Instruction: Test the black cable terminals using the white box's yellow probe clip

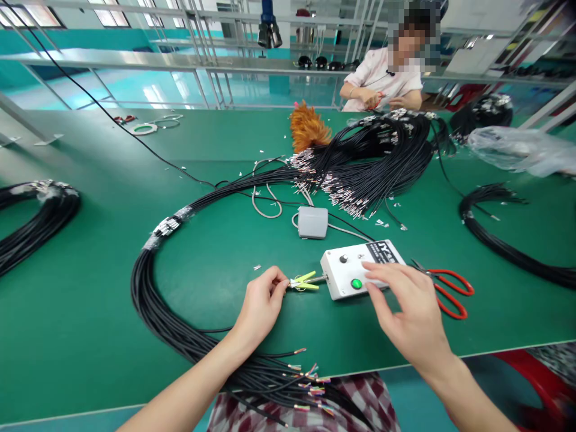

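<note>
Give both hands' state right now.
Left hand: closed, pinching a wire end at the yellow clip.
Right hand: open, holding nothing, over the white box.

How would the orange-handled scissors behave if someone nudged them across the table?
The scissors would probably slide rather than roll, since they lie flat. Their handles are spread, so they may pivot. The blades likely stay rigid, being metal-looking.
</note>
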`<state>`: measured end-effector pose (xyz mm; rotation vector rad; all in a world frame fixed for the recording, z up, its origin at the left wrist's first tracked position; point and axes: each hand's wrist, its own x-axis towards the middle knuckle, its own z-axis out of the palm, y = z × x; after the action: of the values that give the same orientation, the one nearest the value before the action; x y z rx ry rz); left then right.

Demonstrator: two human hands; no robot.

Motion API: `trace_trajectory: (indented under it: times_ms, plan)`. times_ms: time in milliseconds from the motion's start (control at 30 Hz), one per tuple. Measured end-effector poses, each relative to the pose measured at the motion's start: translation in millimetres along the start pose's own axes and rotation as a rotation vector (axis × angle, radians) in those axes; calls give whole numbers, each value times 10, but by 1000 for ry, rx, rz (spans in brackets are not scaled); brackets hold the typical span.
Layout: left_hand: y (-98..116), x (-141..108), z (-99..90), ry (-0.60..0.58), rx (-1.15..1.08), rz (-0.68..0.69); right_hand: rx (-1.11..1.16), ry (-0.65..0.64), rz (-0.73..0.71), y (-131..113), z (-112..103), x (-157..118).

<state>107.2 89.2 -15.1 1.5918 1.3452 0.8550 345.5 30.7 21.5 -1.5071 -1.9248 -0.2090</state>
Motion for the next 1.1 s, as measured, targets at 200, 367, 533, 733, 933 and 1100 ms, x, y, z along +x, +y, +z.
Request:
trace_trajectory:
  times_ms: [200, 367, 533, 733, 933, 1100]
  plan:
    - [-10, -16, -1, 12, 0, 4, 0, 15, -8, -75, 89, -408]
    - [-35, -27, -80, 30, 18, -16, -99, 66, -67, -30, 192, -399]
    - [-78, 16, -226, 24, -19, -51, -31, 108, -92, -15, 184, -451]
    - [-21, -103, -433, -108, 50, -62, 193, -20, -273, -149, 264, -676]
    - [6, 414, -838, 6, 188, -119, 273, -101, -131, -150, 367, -778]
    - [-115, 981, -1159, 309, 242, -136, 295, -122, -83, -162, 367, -787]
